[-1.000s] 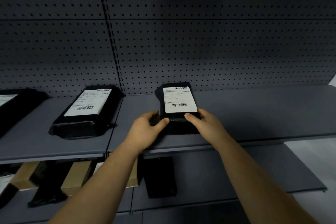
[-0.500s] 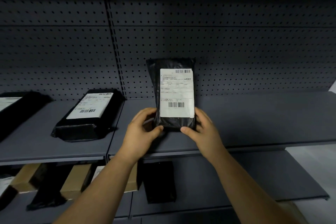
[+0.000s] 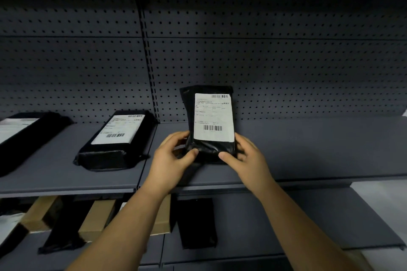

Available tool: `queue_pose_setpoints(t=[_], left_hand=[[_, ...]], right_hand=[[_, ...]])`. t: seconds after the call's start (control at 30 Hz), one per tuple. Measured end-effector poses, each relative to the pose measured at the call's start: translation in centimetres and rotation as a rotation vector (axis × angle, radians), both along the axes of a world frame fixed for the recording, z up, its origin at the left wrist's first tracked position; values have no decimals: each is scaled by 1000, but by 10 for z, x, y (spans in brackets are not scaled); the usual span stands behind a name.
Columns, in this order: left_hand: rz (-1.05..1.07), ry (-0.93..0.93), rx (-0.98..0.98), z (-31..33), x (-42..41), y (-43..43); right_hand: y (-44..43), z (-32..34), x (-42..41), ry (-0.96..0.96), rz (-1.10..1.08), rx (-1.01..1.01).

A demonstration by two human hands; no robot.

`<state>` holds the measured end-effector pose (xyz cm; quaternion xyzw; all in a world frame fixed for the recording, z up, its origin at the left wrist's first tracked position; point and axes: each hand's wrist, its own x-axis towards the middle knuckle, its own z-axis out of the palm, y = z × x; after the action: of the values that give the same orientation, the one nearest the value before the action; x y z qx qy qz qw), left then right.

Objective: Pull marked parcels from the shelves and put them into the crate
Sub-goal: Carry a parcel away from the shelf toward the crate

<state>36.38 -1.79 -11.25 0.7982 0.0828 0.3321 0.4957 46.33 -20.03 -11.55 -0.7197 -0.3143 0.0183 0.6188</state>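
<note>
The black parcel (image 3: 209,147) is in my grip at its lower end: my left hand (image 3: 169,160) and right hand (image 3: 246,156) each curl round a bottom corner, thumbs on the front, the other fingers mostly hidden behind it. A second ago it lay flat on the upper shelf (image 3: 308,149) with my hands just reaching its near end. Now it stands tilted up, and its white shipping label (image 3: 213,116) faces me. I cannot tell whether its bottom edge touches the shelf or hangs just above it. I take this as the check step: the label is readable, so I can decide whether this one is marked before pulling it clear. The crate is not in view, so the carry is still ahead.

I count three labelled black parcels at this level: mine, a second parcel (image 3: 114,141) lying flat to my left, and a third parcel (image 3: 24,134) cut off at the left edge. On the lower shelf (image 3: 319,215) I see three brown cardboard boxes (image 3: 97,218) and two black bags (image 3: 196,222), all partly hidden. Behind stands the pegboard panel (image 3: 264,61).
</note>
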Motion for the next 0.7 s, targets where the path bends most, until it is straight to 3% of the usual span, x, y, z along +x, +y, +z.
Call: queue_pose_setpoints(t=[0.47,0.57,0.7], left_hand=[[110,233,-83,-13,12,3],[134,235,-13,-12,6,4],[136,211,192,-5,-17,10]], right_hand=[[13,-12,17,38,-30,-215],[9,-8,16,38,-98,-212],[1,1,7,-126,-141,-197]])
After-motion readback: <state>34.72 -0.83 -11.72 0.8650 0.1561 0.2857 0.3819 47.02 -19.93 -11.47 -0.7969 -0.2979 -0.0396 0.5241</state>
